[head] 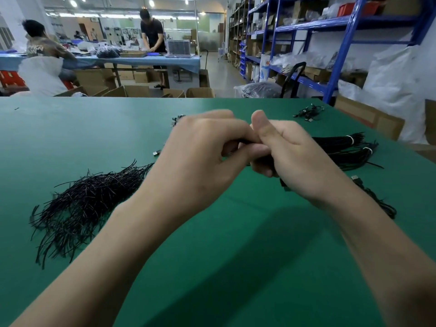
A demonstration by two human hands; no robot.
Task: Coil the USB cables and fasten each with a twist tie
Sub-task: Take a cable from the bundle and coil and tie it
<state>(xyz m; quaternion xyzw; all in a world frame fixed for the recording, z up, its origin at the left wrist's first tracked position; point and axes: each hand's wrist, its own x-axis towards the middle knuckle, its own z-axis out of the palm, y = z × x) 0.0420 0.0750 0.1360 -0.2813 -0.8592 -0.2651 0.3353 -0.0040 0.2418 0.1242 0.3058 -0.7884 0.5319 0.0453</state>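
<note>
**Fastening a coil above the green counter**

Head view: both hands meet just above the middle of the counter [212, 256]. The right grip [297, 156] is clenched round a black USB cable [284, 185], thumb up; a dark stub of the bundle shows below the heel of the hand. The left grip [200, 147] is curled too, its fingertips pinching at the top of the same bundle, touching the right thumb. Whether it nips a twist tie or a strand of cable is hidden by the fingers.

A loose heap of twist ties [89, 204] lies on the counter to the left, near the left forearm. Banded bundles of black strands [335, 142] lie behind the right hand. One uncoiled cable [375, 197] trails along the right edge, and a small tangle of cables [309, 113] sits at the far edge, well apart. Metal plugs [157, 152] peep out from behind the left hand.

The step in hand appears to be closing the tie round the coil. To do it well, the right grip should probably keep the loops squeezed flat so none springs out, while the left brings both tie ends together snug against the bundle and turns them in one direction. Twisting at the waist of the coil, not near the plugs, likely keeps it tidy. The risk is slack: a loose tie lets the loops slide apart.
</note>
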